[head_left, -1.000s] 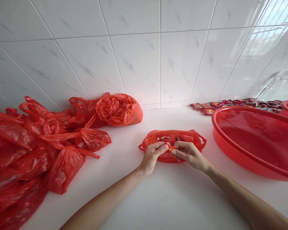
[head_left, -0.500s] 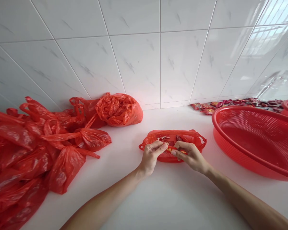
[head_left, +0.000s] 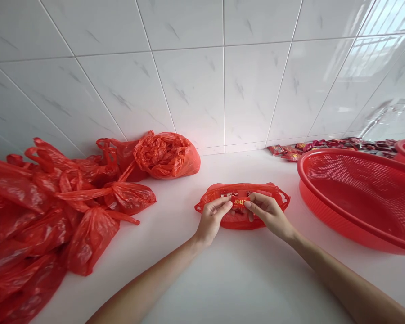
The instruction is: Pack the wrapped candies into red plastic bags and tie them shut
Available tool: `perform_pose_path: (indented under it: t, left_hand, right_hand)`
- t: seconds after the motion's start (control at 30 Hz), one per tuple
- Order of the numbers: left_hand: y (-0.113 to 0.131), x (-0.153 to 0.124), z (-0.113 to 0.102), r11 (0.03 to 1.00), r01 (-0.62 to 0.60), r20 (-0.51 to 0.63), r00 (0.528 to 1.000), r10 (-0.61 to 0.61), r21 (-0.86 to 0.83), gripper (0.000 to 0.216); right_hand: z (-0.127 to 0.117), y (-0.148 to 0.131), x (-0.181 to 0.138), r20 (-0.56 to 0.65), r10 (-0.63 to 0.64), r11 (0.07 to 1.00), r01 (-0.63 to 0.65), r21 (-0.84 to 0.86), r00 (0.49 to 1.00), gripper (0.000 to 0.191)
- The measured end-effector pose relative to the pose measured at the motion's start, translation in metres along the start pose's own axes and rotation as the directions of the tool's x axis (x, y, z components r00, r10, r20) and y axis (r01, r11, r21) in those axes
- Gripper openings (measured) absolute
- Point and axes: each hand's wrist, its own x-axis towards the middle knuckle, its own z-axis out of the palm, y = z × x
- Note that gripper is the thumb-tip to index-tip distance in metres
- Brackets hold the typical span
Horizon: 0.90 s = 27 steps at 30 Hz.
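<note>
Between my two hands is a small red packet [head_left: 239, 203] with yellow characters, held level by its ends. My left hand [head_left: 213, 218] pinches the left end between thumb and fingers. The right end is pinched by my right hand [head_left: 269, 215]. Beneath them an open red plastic bag [head_left: 236, 223] lies on the white counter, with several small dark-red wrapped pieces partly visible inside. The hands and the packet hide much of what the bag holds.
Tied red plastic bags [head_left: 94, 234] are heaped on the left. Near the wall stands a bag stuffed with crumpled red plastic [head_left: 165, 155]. A red perforated basket [head_left: 344, 225] is on the right. Behind it, many small wrapped packets [head_left: 337, 145] lie along the tiled wall [head_left: 189, 90].
The packet has been turned so that its lettered face shows between my fingertips. Both hands keep nearly the same place above the bag.
</note>
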Motion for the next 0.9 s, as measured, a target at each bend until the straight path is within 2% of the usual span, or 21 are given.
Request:
perform_pose_path:
  t: [0.07, 0.17, 0.3, 0.4, 0.53, 0.77, 0.9]
  left_hand:
    - [-0.003, 0.002, -0.004, 0.971, -0.107, 0.012, 0.994, 0.107, 0.212, 0.032]
    - [-0.012, 0.005, -0.009, 0.832, -0.266, 0.112, 0.964, 0.243, 0.487, 0.035]
    - [-0.025, 0.007, -0.013, 0.648, -0.369, 0.222, 0.928, 0.299, 0.667, 0.039]
    - [-0.027, 0.007, -0.014, 0.570, -0.377, 0.243, 0.923, 0.298, 0.730, 0.046]
    - [-0.024, 0.007, -0.014, 0.569, -0.363, 0.239, 0.929, 0.284, 0.737, 0.059]
    - [-0.024, 0.009, -0.015, 0.608, -0.337, 0.216, 0.940, 0.265, 0.719, 0.063]
    - [-0.025, 0.010, -0.015, 0.607, -0.367, 0.225, 0.927, 0.300, 0.705, 0.058]
  right_hand:
    - [-0.002, 0.001, 0.002, -0.066, 0.017, 1.000, -0.019, -0.023, 0.998, 0.041]
    - [-0.006, 0.006, 0.005, -0.130, 0.061, 0.995, -0.071, -0.073, 0.990, 0.038]
    - [-0.010, 0.015, 0.007, -0.144, 0.073, 0.986, -0.093, -0.141, 0.987, 0.033]
    - [-0.011, 0.019, 0.007, -0.146, 0.017, 0.966, -0.054, -0.252, 0.989, 0.023]
    - [-0.009, 0.024, 0.007, -0.107, -0.054, 0.899, 0.002, -0.438, 0.993, 0.015]
    - [-0.003, 0.034, 0.005, -0.029, -0.051, 0.772, 0.021, -0.635, 0.998, 0.038]
    - [-0.002, 0.035, 0.003, 0.014, -0.043, 0.756, 0.042, -0.653, 0.999, 0.046]
